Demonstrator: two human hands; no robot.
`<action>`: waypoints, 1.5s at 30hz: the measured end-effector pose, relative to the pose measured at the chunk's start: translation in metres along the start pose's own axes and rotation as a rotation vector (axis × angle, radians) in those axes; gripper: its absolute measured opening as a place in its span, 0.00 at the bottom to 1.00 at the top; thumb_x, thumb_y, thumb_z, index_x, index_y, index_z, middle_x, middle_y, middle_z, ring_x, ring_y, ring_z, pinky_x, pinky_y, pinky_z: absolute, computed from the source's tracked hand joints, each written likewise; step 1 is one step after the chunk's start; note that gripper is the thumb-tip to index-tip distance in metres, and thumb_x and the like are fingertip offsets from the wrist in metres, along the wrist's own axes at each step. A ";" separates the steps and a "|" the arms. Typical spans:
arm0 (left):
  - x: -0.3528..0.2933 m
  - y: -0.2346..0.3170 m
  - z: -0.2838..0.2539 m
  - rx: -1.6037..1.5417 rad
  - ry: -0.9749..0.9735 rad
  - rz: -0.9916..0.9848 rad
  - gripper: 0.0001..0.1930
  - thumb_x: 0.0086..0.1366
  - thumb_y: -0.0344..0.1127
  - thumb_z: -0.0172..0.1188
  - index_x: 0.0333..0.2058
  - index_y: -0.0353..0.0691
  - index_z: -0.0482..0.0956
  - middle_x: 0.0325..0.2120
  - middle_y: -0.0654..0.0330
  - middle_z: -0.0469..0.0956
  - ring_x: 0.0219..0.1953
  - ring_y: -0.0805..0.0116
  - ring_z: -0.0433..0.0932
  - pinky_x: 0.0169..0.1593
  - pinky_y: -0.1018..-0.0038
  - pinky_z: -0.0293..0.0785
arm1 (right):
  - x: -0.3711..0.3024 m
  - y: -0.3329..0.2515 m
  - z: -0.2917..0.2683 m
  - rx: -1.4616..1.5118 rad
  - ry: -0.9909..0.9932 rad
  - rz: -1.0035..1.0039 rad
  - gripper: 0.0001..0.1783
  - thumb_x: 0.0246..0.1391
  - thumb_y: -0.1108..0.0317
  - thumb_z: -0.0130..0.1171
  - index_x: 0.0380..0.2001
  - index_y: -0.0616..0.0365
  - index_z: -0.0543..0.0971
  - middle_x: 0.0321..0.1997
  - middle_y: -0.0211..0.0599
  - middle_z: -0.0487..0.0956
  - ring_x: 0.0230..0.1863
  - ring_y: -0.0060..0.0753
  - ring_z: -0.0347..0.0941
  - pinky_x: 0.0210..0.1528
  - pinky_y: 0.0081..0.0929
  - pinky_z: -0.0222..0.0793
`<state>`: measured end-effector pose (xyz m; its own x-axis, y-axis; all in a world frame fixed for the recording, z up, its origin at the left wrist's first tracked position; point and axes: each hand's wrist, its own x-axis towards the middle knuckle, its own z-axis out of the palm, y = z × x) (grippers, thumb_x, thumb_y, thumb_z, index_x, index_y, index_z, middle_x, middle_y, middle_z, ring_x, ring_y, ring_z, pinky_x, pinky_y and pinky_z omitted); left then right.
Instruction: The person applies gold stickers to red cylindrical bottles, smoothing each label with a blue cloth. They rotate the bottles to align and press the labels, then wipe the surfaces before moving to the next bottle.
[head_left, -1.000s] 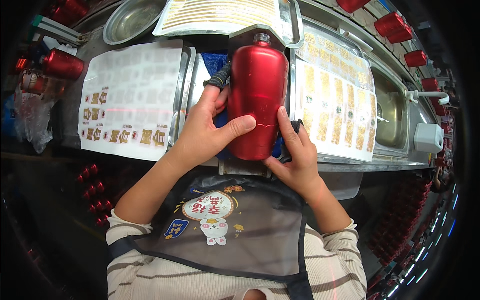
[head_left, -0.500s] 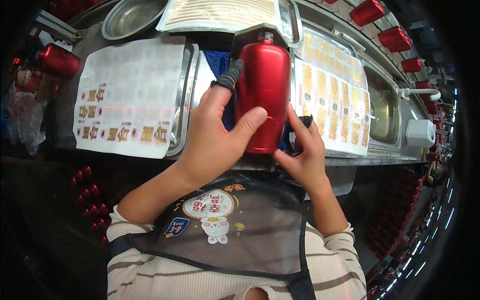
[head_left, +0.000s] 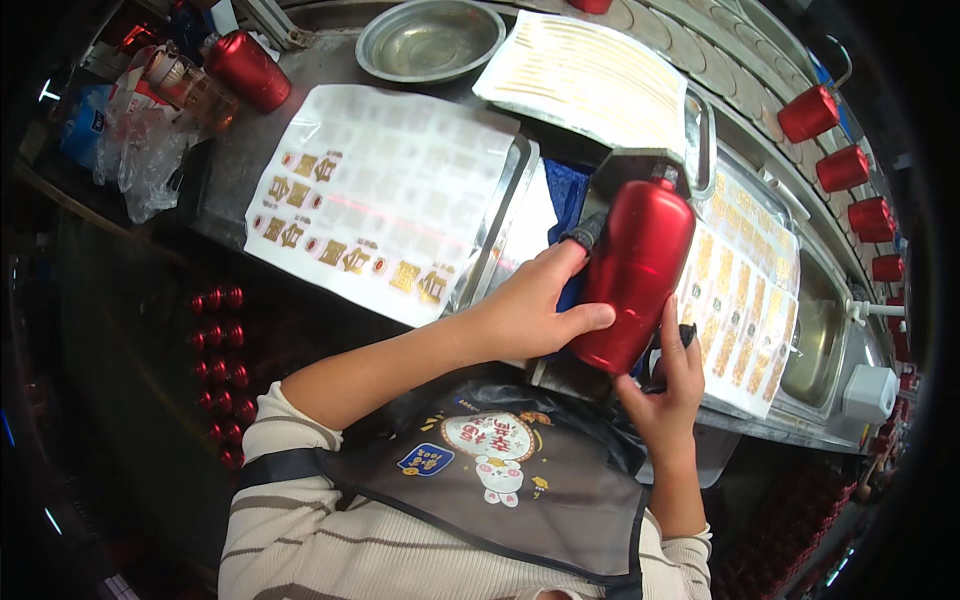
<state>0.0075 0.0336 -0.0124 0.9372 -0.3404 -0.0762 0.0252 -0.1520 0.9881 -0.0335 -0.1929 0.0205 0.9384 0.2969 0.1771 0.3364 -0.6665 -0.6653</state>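
A glossy red bottle (head_left: 640, 270) with a short neck lies tilted between my hands, neck pointing away from me. My left hand (head_left: 545, 305) grips its left side, the thumb lying across the lower body and a dark finger cover on one finger. Around the lower right of the bottle, my right hand (head_left: 665, 375) closes near its base; a dark cover shows on one finger there too. Some of the right fingers are hidden behind the bottle. Beneath it are a blue cloth (head_left: 567, 190) and a dark metal stand.
To the left, a sheet of gold decals (head_left: 380, 190) rests on a metal tray. Another decal sheet (head_left: 740, 310) lies right, beside a sink (head_left: 820, 340). A metal basin (head_left: 430, 40) and a striped gold sheet (head_left: 590, 75) stand behind. Another red bottle (head_left: 247, 70) is far left.
The view has turned toward the left, so the bench and hands appear shifted right and tilted. Both hands still hold the red bottle.
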 end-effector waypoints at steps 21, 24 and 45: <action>0.292 -0.029 -0.230 0.916 0.616 -0.309 0.37 0.49 0.54 0.74 0.52 0.36 0.77 0.52 0.48 0.79 0.55 0.53 0.78 0.56 0.60 0.75 | 0.038 0.031 -0.019 0.437 0.079 0.438 0.36 0.50 0.75 0.66 0.64 0.65 0.70 0.28 0.22 0.70 0.19 0.08 0.59 0.21 0.10 0.53; 0.295 -0.031 -0.229 0.891 0.575 -0.323 0.38 0.48 0.50 0.75 0.53 0.32 0.77 0.52 0.46 0.79 0.55 0.52 0.79 0.57 0.62 0.74 | 0.039 0.035 -0.018 0.440 0.103 0.491 0.36 0.49 0.77 0.65 0.64 0.65 0.70 0.29 0.23 0.71 0.19 0.08 0.59 0.22 0.10 0.55; 0.271 0.110 -0.102 0.645 0.147 0.400 0.12 0.59 0.32 0.69 0.32 0.34 0.74 0.23 0.61 0.78 0.27 0.77 0.76 0.33 0.76 0.72 | 0.173 0.049 -0.076 0.278 0.289 0.136 0.30 0.52 0.76 0.59 0.61 0.54 0.74 0.44 0.34 0.78 0.21 0.10 0.62 0.27 0.15 0.63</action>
<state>0.2992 0.0193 0.0893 0.8697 -0.3639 0.3335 -0.4910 -0.5692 0.6595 0.1516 -0.2262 0.0740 0.9697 -0.0112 0.2441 0.2111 -0.4651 -0.8597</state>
